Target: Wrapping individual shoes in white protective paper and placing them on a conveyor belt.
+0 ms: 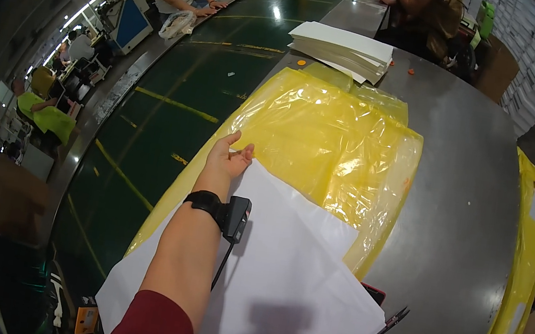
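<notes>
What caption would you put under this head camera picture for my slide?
A left hand lifts the corner of a white paper sheet over yellow plastic bags on a grey metal table.

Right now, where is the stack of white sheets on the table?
In the head view the stack of white sheets lies at the far end of the grey table, just beyond the yellow plastic bags and right of the dark green conveyor belt.

Bright overhead light glares off the yellow plastic [327, 134] — fisheye edges bend, darken
</notes>
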Demonstrator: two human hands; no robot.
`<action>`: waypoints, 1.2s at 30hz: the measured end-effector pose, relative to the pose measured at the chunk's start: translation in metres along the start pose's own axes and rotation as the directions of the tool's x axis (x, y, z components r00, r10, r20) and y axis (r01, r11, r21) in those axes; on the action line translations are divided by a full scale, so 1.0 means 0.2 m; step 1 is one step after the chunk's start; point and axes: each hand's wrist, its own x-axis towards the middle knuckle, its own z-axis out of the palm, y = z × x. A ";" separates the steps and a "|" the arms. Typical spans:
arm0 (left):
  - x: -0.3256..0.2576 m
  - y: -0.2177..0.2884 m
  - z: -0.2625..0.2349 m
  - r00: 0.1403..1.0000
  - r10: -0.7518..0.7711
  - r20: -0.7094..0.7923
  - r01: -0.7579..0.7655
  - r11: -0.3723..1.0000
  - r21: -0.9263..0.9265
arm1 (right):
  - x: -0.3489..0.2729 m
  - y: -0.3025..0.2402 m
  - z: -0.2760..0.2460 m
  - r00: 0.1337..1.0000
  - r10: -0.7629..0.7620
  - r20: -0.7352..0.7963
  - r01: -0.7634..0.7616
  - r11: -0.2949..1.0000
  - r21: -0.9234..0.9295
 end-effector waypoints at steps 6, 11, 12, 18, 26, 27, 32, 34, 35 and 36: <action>-0.10 -0.06 0.14 0.994 0.061 -0.088 -0.061 0.998 0.004 | -0.02 -0.09 0.04 0.999 -0.044 -0.018 0.043 0.999 -0.031; -0.20 -0.02 0.17 0.973 -0.038 0.227 0.079 0.982 -0.174 | -0.06 -0.14 0.11 0.996 -0.085 -0.033 0.084 0.996 -0.036; -0.23 -0.02 0.19 0.966 -0.062 0.251 0.125 0.963 -0.241 | -0.06 -0.16 0.13 0.995 -0.090 -0.045 0.088 0.996 -0.031; -0.26 -0.22 0.19 0.972 -0.068 0.226 0.126 0.959 -0.254 | 0.22 -0.45 0.29 0.950 -0.309 0.046 0.312 0.933 -0.180; -0.41 -0.67 0.31 0.763 -0.318 0.563 0.428 0.901 -0.072 | 0.33 -0.62 0.36 0.942 -0.310 0.130 0.326 0.936 -0.132; -0.44 -0.70 0.33 0.783 -0.301 0.545 0.387 0.921 -0.047 | 0.33 -0.60 0.38 0.925 -0.357 0.128 0.370 0.925 -0.091; -0.59 -0.75 0.43 0.800 -0.316 0.510 0.381 0.924 -0.023 | 0.46 -0.51 0.27 0.696 -0.695 0.180 0.709 0.624 -0.329; -0.62 -0.76 0.43 0.746 -0.398 0.533 0.480 0.877 -0.018 | 0.43 -0.51 0.30 0.617 -0.774 0.144 0.709 0.466 -0.530; -0.64 -0.77 0.43 0.741 -0.408 0.534 0.486 0.874 -0.006 | 0.40 -0.51 0.32 0.529 -0.838 0.137 0.642 0.289 -0.710; -0.68 -0.76 0.41 0.767 -0.379 0.517 0.447 0.894 -0.007 | 0.37 -0.53 0.38 0.529 -0.837 0.139 0.649 0.293 -0.702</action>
